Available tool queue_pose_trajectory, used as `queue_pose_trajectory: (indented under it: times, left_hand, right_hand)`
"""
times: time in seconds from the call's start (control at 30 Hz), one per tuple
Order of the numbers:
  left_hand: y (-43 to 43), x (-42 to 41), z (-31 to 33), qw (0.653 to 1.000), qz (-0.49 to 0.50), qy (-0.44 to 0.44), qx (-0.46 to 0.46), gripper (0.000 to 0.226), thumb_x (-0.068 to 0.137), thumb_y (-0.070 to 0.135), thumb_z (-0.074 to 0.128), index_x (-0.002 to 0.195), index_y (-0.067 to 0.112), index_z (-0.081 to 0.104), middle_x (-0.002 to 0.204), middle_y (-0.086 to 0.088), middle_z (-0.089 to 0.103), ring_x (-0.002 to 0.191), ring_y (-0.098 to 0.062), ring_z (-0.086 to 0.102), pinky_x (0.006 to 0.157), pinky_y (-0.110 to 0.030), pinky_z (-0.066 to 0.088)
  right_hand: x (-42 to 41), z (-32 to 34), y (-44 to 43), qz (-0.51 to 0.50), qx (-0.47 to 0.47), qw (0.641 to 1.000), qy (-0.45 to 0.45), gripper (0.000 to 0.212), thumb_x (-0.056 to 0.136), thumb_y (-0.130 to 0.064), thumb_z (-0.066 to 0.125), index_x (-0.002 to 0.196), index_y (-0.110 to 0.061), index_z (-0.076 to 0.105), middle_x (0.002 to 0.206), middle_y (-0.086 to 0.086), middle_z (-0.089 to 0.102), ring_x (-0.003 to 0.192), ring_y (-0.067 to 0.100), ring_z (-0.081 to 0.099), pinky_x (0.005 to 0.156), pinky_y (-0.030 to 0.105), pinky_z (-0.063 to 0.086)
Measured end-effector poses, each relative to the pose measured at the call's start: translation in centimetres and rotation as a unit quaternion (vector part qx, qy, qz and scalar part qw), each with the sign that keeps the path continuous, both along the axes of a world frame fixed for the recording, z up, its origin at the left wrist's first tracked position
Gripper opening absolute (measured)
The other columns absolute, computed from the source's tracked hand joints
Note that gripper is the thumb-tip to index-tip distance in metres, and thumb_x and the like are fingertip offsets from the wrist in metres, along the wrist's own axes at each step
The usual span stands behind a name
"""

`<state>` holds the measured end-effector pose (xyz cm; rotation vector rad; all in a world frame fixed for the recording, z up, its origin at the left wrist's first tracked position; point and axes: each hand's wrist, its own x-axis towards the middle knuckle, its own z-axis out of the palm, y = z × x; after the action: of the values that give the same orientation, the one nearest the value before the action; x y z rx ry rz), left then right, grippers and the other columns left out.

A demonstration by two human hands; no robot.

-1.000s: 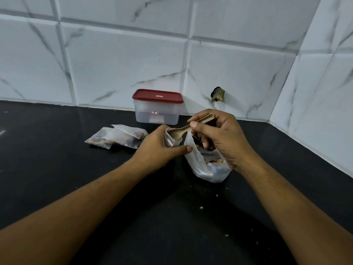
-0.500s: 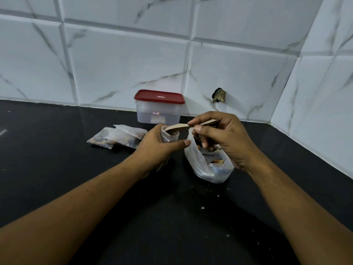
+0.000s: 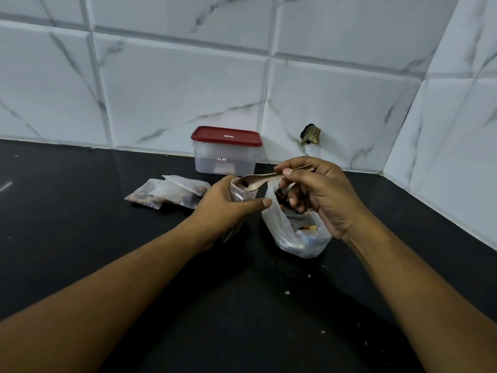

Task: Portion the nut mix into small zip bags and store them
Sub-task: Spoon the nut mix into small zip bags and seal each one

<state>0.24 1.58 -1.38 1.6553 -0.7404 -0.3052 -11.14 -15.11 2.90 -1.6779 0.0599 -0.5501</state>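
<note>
At the middle of the frame, the left hand [image 3: 223, 211] is curled round a small clear plastic zip bag [image 3: 239, 194], holding it upright with its mouth open, thumb stretched out to the right. Just right of it, the right hand [image 3: 330, 197] pinches the handle of a pale tan spoon [image 3: 258, 180] between thumb and forefinger, the other fingers curled beneath. The spoon lies nearly level, its bowl over the small bag's mouth with a dark piece in it.

Below the right hand, a larger clear plastic bag of nut mix [image 3: 282, 232] sits slumped and open on the black tabletop [image 3: 80, 224], just beside the small bag. Brown and yellowish nuts show through its side.

Left of centre, a few filled small zip bags [image 3: 161, 193] lie flat in an overlapping heap. Behind the hands, against the white marble-veined tile wall [image 3: 174, 90], stands a translucent rectangular plastic container [image 3: 226, 160] with its dark red lid [image 3: 226, 135] on. A brass-coloured fitting [image 3: 310, 134] sticks out of the wall to its right. Pale crumbs [image 3: 287, 292] dot the tabletop in the lower right.
</note>
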Motion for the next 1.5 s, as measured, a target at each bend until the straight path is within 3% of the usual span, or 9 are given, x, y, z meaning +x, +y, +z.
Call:
queue_pose_trajectory:
  times: [0.23, 0.37, 0.53, 0.6, 0.73, 1.1, 1.23, 1.3, 1.5]
  left_hand:
    - [0.1, -0.3, 0.5, 1.0, 0.002, 0.004, -0.003, 0.043, 0.079, 0.035, 0.085, 0.114, 0.027, 0.061, 0.103, 0.014, 0.066, 0.091, -0.001, 0.064, 0.066, -0.012, 0.047]
    - [0.2, -0.5, 0.4, 1.0, 0.007, 0.004, -0.011, 0.036, 0.078, 0.033, 0.086, 0.105, 0.029, 0.063, 0.101, 0.01, 0.068, 0.089, -0.002, 0.066, 0.067, -0.014, 0.049]
    - [0.3, -0.3, 0.3, 1.0, 0.003, 0.005, 0.003, 0.037, 0.078, 0.029, 0.087, 0.107, 0.02, 0.064, 0.09, 0.007, 0.072, 0.079, -0.002, 0.069, 0.063, -0.014, 0.049]
    - [0.2, -0.3, 0.5, 1.0, 0.003, 0.008, 0.003, 0.038, 0.078, 0.027, 0.087, 0.107, 0.018, 0.064, 0.085, 0.006, 0.072, 0.07, 0.004, 0.067, 0.058, -0.013, 0.049]
    - [0.1, -0.3, 0.6, 1.0, -0.002, 0.023, 0.007, 0.046, 0.077, 0.03, 0.088, 0.114, 0.022, 0.062, 0.097, 0.005, 0.073, 0.088, -0.006, 0.069, 0.074, -0.025, 0.053]
    - [0.2, -0.3, 0.5, 0.999, -0.013, 0.038, -0.017, 0.049, 0.075, 0.022, 0.089, 0.115, 0.03, 0.062, 0.104, 0.011, 0.073, 0.091, -0.002, 0.071, 0.08, -0.023, 0.054]
    - [0.3, -0.2, 0.3, 0.999, -0.021, 0.024, -0.013, 0.052, 0.075, 0.009, 0.088, 0.118, 0.024, 0.062, 0.114, 0.006, 0.07, 0.102, -0.012, 0.071, 0.094, -0.035, 0.059]
    - [0.4, -0.1, 0.2, 1.0, -0.022, 0.012, -0.003, 0.054, 0.075, 0.005, 0.087, 0.119, 0.023, 0.062, 0.116, 0.005, 0.068, 0.104, -0.014, 0.07, 0.096, -0.037, 0.059]
    - [0.2, -0.3, 0.4, 0.999, -0.032, 0.017, -0.005, 0.057, 0.078, 0.002, 0.083, 0.125, 0.023, 0.058, 0.114, 0.006, 0.068, 0.1, -0.012, 0.07, 0.089, -0.028, 0.059]
  right_hand:
    - [0.0, 0.3, 0.2, -0.006, 0.033, 0.999, -0.022, 0.014, 0.098, -0.009, 0.064, 0.106, -0.011, 0.076, 0.084, 0.009, 0.072, 0.056, 0.016, 0.056, 0.049, 0.025, 0.041]
    - [-0.2, 0.6, 0.1, 0.01, 0.068, 0.996, -0.057, 0.02, 0.098, -0.002, 0.057, 0.099, -0.009, 0.075, 0.081, 0.01, 0.069, 0.055, 0.018, 0.055, 0.047, 0.025, 0.039]
    - [0.1, -0.3, 0.7, -0.004, -0.078, 0.996, 0.039, 0.021, 0.095, 0.002, 0.055, 0.095, -0.003, 0.076, 0.076, 0.018, 0.064, 0.053, 0.018, 0.054, 0.047, 0.026, 0.042]
    - [0.1, -0.3, 0.8, -0.009, -0.07, 0.997, 0.031, 0.022, 0.094, 0.003, 0.054, 0.093, -0.003, 0.075, 0.076, 0.02, 0.062, 0.053, 0.018, 0.055, 0.047, 0.025, 0.044]
    - [-0.2, 0.3, 0.4, -0.021, 0.001, 1.0, -0.013, 0.024, 0.096, 0.001, 0.052, 0.09, -0.009, 0.074, 0.073, 0.011, 0.061, 0.051, 0.018, 0.052, 0.048, 0.026, 0.042]
    - [0.0, 0.2, 0.2, -0.02, 0.051, 0.997, -0.049, 0.023, 0.098, -0.001, 0.051, 0.094, -0.008, 0.073, 0.073, 0.008, 0.062, 0.055, 0.018, 0.053, 0.049, 0.028, 0.039]
    - [0.3, -0.5, 0.5, 0.015, -0.042, 0.998, 0.033, 0.029, 0.094, 0.002, 0.05, 0.085, -0.009, 0.075, 0.067, 0.015, 0.058, 0.052, 0.021, 0.053, 0.047, 0.026, 0.041]
    - [0.5, -0.8, 0.8, 0.022, -0.059, 0.996, 0.058, 0.028, 0.095, 0.002, 0.05, 0.087, -0.007, 0.075, 0.066, 0.017, 0.056, 0.049, 0.02, 0.052, 0.047, 0.027, 0.041]
    - [0.3, 0.0, -0.1, -0.053, -0.002, 0.999, 0.0, 0.019, 0.099, -0.009, 0.057, 0.095, -0.008, 0.076, 0.071, 0.008, 0.062, 0.049, 0.017, 0.05, 0.047, 0.026, 0.037]
